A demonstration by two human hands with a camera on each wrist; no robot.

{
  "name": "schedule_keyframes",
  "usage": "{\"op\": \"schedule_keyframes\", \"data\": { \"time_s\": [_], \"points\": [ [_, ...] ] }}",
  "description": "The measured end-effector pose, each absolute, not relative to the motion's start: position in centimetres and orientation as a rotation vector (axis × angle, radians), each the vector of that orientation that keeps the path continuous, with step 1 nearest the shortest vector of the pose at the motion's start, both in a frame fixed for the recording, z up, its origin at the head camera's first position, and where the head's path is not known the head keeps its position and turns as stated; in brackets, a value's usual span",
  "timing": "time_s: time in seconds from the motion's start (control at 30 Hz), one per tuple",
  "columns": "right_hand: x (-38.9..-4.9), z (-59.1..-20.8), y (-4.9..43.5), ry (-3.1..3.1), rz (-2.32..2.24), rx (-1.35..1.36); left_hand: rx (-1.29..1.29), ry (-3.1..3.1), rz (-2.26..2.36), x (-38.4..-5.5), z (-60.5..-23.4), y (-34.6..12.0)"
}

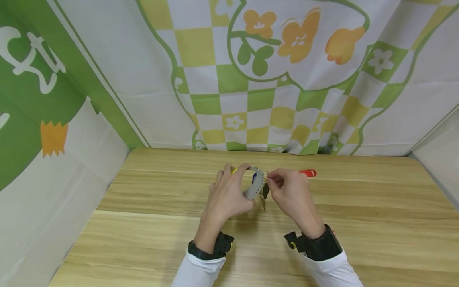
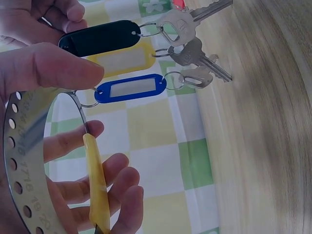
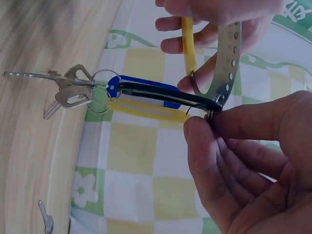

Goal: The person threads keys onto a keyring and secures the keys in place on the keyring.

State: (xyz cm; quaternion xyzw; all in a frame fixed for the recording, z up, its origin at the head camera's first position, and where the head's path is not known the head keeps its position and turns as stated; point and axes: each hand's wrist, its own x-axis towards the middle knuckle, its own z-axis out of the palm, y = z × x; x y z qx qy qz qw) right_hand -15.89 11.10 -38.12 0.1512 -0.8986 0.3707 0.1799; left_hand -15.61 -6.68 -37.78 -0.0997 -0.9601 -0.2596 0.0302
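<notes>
My left hand (image 1: 227, 195) grips a round metal key ring plate (image 1: 257, 184) with a row of numbered holes along its edge. A yellow sleeve (image 2: 97, 180) covers part of its thin hoop. Three key tags hang by it: a black one (image 2: 100, 39), a yellow one (image 2: 144, 58) and a blue one (image 2: 158, 87), each with a key on a small wire ring. My right hand (image 1: 292, 195) pinches the small ring at the black tag's end, close against the plate's edge. Whether that ring passes through a hole is hidden by the fingertips.
A red tag (image 1: 309, 173) lies on the wooden table (image 1: 150, 231), just beyond my right hand. A loose-looking key (image 3: 46, 217) rests on the wood in the right wrist view. Behind the table hangs a checked, flower-printed cloth (image 1: 233, 95).
</notes>
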Motion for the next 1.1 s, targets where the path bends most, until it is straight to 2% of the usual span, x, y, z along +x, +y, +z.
{"op": "schedule_keyframes", "data": {
  "time_s": [0.37, 0.5, 0.8, 1.1],
  "points": [
    [-16.34, -38.5, 11.92, -2.493, 0.902, 0.682, -0.325, -2.963, -0.779, -15.68, -37.97, -6.68],
    [-16.31, -38.4, 11.88, -2.529, 0.947, 0.637, -0.319, -2.965, -0.783, -15.71, -38.0, -6.68],
    [-15.96, -38.02, 11.3, -2.644, 1.103, 0.319, -0.316, -2.968, -0.792, -15.62, -37.97, -6.64],
    [-16.14, -38.21, 11.62, -2.592, 0.985, 0.478, -0.327, -2.973, -0.784, -15.59, -37.92, -6.62]
  ]
}}
